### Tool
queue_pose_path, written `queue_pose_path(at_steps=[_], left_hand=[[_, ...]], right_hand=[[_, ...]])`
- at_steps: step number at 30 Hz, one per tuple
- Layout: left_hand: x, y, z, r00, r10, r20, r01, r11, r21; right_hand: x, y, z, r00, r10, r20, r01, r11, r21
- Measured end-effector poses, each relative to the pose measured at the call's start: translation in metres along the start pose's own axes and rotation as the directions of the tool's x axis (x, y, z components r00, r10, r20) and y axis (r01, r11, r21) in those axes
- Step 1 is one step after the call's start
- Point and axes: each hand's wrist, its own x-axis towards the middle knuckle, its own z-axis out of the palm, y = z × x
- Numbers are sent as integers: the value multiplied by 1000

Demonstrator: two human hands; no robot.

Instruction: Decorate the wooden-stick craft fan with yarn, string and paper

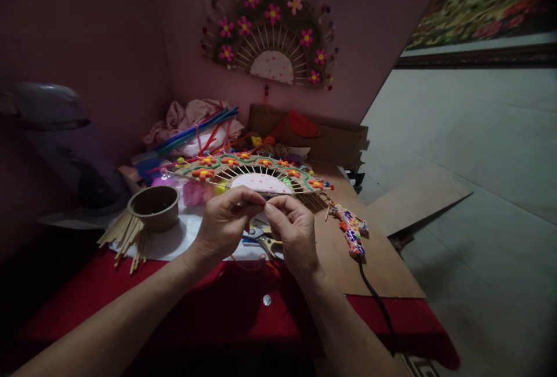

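My left hand (228, 217) and my right hand (293, 229) meet at the fingertips above the table's near side. Both are closed in a pinch; whatever lies between the fingers is too small to make out. Just behind them is a half-round decorative fan (261, 183) with a dotted white centre, thin sticks and a burlap band with orange flowers. Scissors (270, 243) lie under my hands, partly hidden by them. A thin orange-red string (250, 265) trails on the red cloth near the scissors.
A brown pot (154, 209) stands at left beside loose wooden sticks (128, 238). A flower-patterned glue gun (350, 229) with a black cord rests on cardboard (374, 272) at right. Behind are pipe cleaners (195, 130) and cloth. Another fan (272, 29) hangs on the wall.
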Motion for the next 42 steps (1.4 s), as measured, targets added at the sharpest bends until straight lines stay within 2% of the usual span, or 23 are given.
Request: queue_pose_path(at_steps=[4, 8, 16, 32, 42], left_hand=[[3, 3, 1, 992, -122, -15, 119, 985, -125], [5, 4, 0, 971, -239, 18, 237, 947, -218], [6, 4, -1, 949, -308, 61, 314, 913, -260], [7, 2, -3, 941, -318, 114, 337, 903, -265], [6, 5, -1, 951, -296, 90, 309, 918, -247]], right_hand=[[0, -1, 0, 1000, 4, -1, -4, 1000, -8], [-1, -2, 0, 1000, 0, -4, 0, 1000, -24], [-5, -2, 1, 994, -107, -17, 104, 987, -124], [-6, 2, 1, 984, -179, -16, 171, 960, -220], [-5, 3, 0, 980, -200, -22, 187, 947, -262]])
